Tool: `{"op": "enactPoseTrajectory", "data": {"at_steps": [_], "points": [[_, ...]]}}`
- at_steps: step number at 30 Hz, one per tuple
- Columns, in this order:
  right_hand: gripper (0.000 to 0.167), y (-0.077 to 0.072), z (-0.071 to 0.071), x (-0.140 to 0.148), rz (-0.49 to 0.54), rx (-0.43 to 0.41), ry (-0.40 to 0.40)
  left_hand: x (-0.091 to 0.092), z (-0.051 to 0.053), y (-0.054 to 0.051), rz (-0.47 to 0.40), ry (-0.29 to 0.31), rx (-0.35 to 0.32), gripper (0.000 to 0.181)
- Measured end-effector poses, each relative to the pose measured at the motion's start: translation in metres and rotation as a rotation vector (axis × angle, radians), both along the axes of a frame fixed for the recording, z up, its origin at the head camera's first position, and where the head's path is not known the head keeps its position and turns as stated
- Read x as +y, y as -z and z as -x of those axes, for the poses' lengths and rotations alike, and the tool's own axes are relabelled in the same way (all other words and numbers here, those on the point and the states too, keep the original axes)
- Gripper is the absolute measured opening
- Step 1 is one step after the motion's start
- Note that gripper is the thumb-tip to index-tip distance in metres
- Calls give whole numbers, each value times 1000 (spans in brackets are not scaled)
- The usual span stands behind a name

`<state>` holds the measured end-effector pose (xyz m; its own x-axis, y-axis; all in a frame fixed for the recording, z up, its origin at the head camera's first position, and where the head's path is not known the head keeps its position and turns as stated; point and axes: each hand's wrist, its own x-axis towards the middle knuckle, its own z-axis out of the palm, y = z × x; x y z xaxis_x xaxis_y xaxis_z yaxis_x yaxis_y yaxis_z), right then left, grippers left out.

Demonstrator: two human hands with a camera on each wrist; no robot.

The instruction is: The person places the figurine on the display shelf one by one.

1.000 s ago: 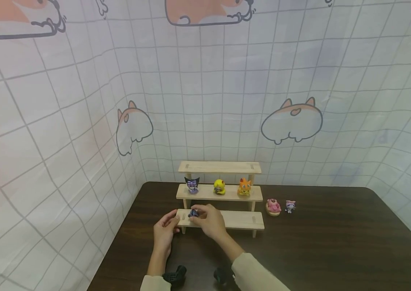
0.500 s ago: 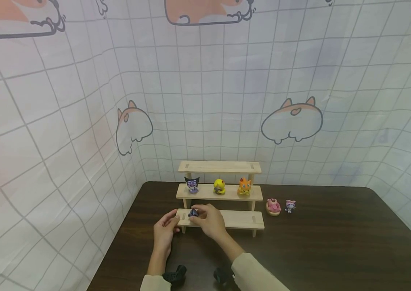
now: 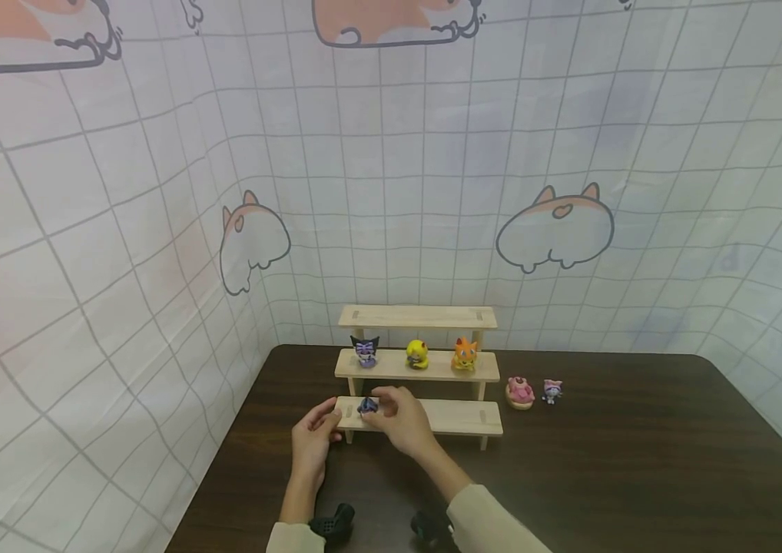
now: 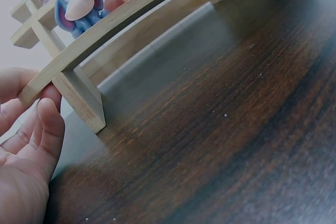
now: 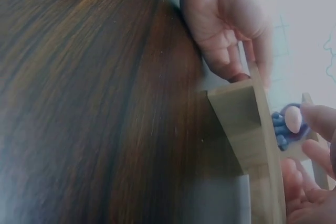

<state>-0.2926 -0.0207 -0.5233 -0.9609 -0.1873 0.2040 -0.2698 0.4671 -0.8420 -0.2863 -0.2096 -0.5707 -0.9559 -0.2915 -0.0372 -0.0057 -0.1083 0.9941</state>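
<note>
A blue donkey figurine (image 3: 367,406) with a pale muzzle (image 4: 80,7) stands upright near the left end of the wooden stand's lowest shelf (image 3: 456,417). My left hand (image 3: 313,444) pinches that shelf's left end, thumb and fingers on either side of the board (image 4: 37,85). Close at the figurine's right is my right hand (image 3: 405,422), its fingers loosely bent and parted. In the right wrist view its fingertips (image 5: 315,116) lie right beside the donkey's head; whether they touch it I cannot tell.
On the middle shelf (image 3: 441,367) stand a black-and-purple figurine (image 3: 366,352), a yellow one (image 3: 417,355) and an orange one (image 3: 465,355). The top shelf (image 3: 419,316) is above. Right of the stand are a pink figurine (image 3: 520,393) and a small pink-and-purple one (image 3: 552,392) on the dark table (image 3: 612,461).
My right hand has shifted slightly to the right, its fingers loosening from the donkey figurine, which shows more fully. The left hand keeps its hold on the shelf.
</note>
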Motion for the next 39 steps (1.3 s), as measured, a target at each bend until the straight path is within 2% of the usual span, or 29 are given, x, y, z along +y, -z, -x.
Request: {"op": "enactPoseTrajectory", "data": {"at_steps": [5, 8, 13, 16, 19, 24, 28, 31, 35, 39], "points": [[35, 1, -7, 15, 42, -21, -36, 0, 0, -1, 0, -9, -8, 37], [29, 0, -13, 26, 50, -42, -87, 0, 0, -2, 3, -12, -14, 38], [27, -4, -21, 50, 36, -81, -198, -1, 0, -2, 0, -16, -14, 38], [26, -5, -26, 69, 22, -61, -229, -2, 1, -1, -3, -16, -15, 37], [22, -3, -31, 91, 3, -21, -213, -1, 2, 0, -7, -21, -17, 36], [18, -2, -36, 134, -9, 18, -110, 1, 3, 1, -2, -23, -17, 35], [16, -4, -37, 167, -16, 14, 26, 1, 2, 1, -9, -23, -13, 34], [16, -4, -34, 190, -30, 43, 136, 2, 2, 0, -19, -24, -7, 33], [24, -4, -29, 219, -26, 67, 264, 2, 3, 1, -20, -24, -3, 33], [33, -7, -26, 244, 7, 23, 360, 1, 3, 1, -12, -22, -12, 34]]}}
